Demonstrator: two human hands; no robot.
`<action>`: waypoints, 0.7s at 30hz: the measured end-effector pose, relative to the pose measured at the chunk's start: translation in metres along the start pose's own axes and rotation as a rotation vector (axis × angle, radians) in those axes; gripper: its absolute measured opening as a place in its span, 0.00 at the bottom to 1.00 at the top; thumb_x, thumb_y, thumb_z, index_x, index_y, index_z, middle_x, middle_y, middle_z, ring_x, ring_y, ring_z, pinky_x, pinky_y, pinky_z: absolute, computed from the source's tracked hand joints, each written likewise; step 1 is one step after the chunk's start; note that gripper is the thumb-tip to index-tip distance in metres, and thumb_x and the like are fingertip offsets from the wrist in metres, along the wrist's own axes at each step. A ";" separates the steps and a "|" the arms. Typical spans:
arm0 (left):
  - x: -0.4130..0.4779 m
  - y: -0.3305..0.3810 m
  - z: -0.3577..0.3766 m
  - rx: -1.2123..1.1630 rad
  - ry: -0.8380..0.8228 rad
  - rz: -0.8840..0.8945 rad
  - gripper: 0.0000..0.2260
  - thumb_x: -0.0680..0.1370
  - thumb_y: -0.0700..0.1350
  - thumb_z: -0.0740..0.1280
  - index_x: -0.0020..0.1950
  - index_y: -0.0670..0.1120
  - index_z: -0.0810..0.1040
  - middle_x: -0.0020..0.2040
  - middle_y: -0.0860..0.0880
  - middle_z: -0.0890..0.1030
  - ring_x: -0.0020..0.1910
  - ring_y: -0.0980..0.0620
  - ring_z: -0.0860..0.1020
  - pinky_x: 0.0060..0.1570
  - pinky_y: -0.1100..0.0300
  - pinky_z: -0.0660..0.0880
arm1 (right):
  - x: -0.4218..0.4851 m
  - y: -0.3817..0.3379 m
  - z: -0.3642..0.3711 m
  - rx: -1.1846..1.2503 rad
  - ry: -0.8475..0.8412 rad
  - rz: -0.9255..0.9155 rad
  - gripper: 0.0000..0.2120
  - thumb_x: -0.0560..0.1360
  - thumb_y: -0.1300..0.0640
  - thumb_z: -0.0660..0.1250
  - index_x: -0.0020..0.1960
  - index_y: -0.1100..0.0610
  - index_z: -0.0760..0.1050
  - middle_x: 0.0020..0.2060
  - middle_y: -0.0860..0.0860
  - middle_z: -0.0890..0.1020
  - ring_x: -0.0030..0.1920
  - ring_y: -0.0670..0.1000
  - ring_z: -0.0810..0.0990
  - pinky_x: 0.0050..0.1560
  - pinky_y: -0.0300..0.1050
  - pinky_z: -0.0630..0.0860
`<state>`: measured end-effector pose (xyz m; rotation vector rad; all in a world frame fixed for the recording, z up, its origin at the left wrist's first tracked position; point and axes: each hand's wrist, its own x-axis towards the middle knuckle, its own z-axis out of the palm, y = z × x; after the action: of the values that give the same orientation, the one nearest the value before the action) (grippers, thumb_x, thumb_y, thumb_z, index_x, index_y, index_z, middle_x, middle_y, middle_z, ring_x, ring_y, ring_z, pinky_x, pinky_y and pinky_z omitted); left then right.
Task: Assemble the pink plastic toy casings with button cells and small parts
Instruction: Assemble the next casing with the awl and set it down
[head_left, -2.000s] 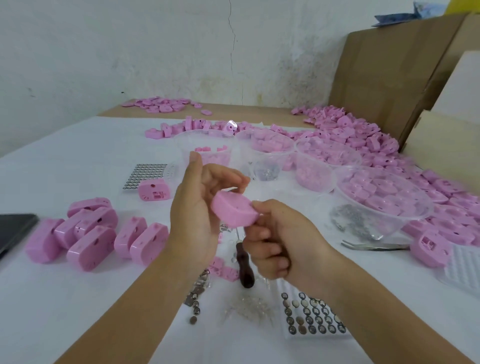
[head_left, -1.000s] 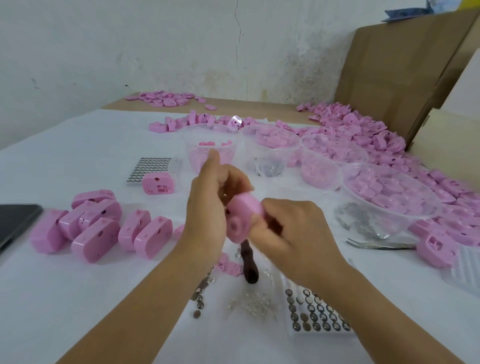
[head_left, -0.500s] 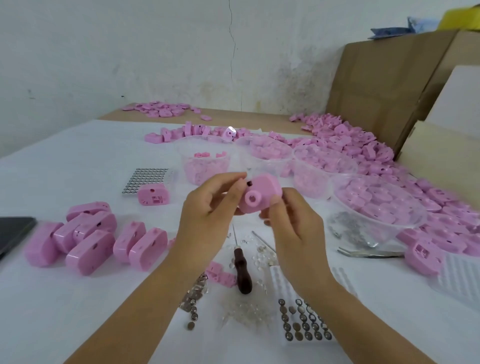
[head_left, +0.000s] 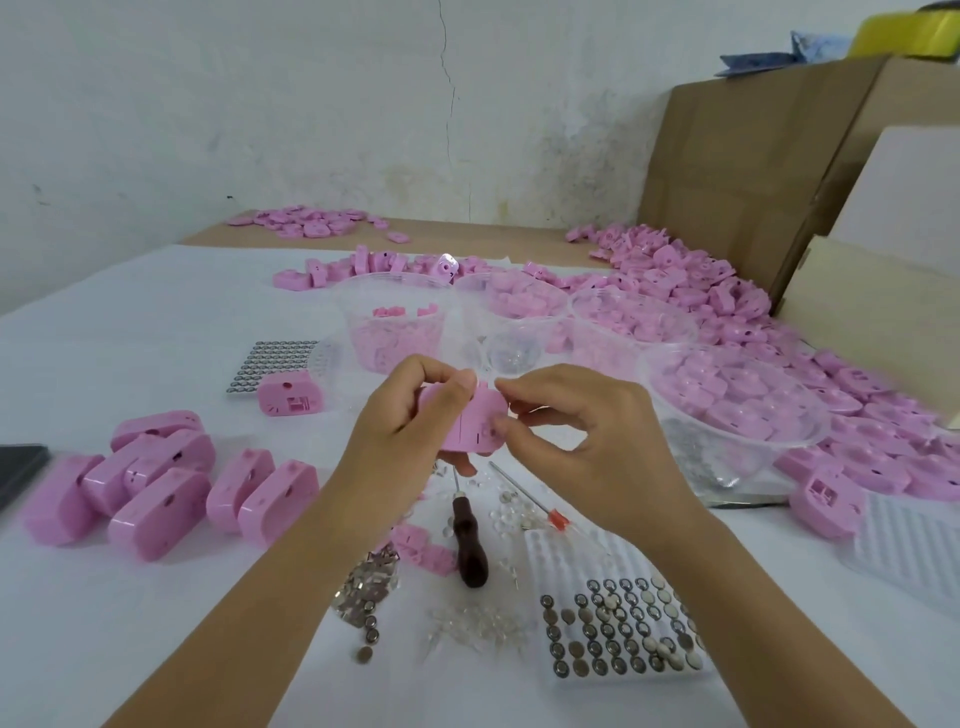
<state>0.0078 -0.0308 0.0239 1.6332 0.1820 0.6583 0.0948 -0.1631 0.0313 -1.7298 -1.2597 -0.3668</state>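
A pink toy casing (head_left: 475, 423) is held above the table's middle, its seam and a small hole turned toward me. My left hand (head_left: 405, 431) grips its left end with thumb and fingers curled round it. My right hand (head_left: 576, 431) pinches its right side with thumb and fingertips. Below them lie a dark-handled screwdriver (head_left: 470, 540), a thin red-tipped tool (head_left: 527, 496), a tray of button cells (head_left: 618, 642) and loose clear small parts (head_left: 475, 631). Several closed pink casings (head_left: 161, 486) are grouped at the left.
Clear plastic bowls (head_left: 727, 415) of pink parts stand behind my hands, with a heap of pink pieces (head_left: 701, 291) to the right. Another button cell tray (head_left: 275, 361) and a casing (head_left: 291, 400) lie left. Cardboard boxes (head_left: 737, 166) line the right; a dark object (head_left: 18, 470) sits at the left edge.
Over two seconds I turned the casing between both hands, from its smooth face to its seamed edge side. Both hands stayed over the screwdriver and kept their hold.
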 end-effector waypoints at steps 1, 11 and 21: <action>0.000 0.000 0.000 0.009 0.005 -0.003 0.05 0.78 0.45 0.63 0.45 0.44 0.73 0.37 0.48 0.81 0.31 0.51 0.80 0.29 0.60 0.77 | 0.000 0.000 -0.001 -0.002 -0.036 0.000 0.13 0.70 0.56 0.70 0.52 0.59 0.82 0.42 0.49 0.83 0.41 0.46 0.81 0.45 0.36 0.79; -0.002 -0.001 0.002 0.200 -0.034 0.011 0.06 0.78 0.45 0.63 0.42 0.46 0.72 0.30 0.55 0.81 0.23 0.55 0.77 0.25 0.64 0.74 | -0.001 -0.005 -0.010 -0.238 -0.207 -0.004 0.09 0.70 0.52 0.71 0.42 0.58 0.82 0.33 0.50 0.82 0.36 0.49 0.79 0.40 0.49 0.77; -0.001 0.007 0.002 0.079 -0.014 -0.161 0.05 0.78 0.46 0.63 0.48 0.45 0.73 0.29 0.51 0.81 0.20 0.50 0.75 0.19 0.65 0.69 | 0.000 -0.001 -0.005 -0.079 -0.181 0.081 0.05 0.71 0.53 0.72 0.43 0.55 0.80 0.35 0.47 0.80 0.35 0.46 0.78 0.39 0.41 0.78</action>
<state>0.0060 -0.0347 0.0298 1.6782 0.3290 0.5224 0.0954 -0.1669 0.0341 -1.9097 -1.3134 -0.2186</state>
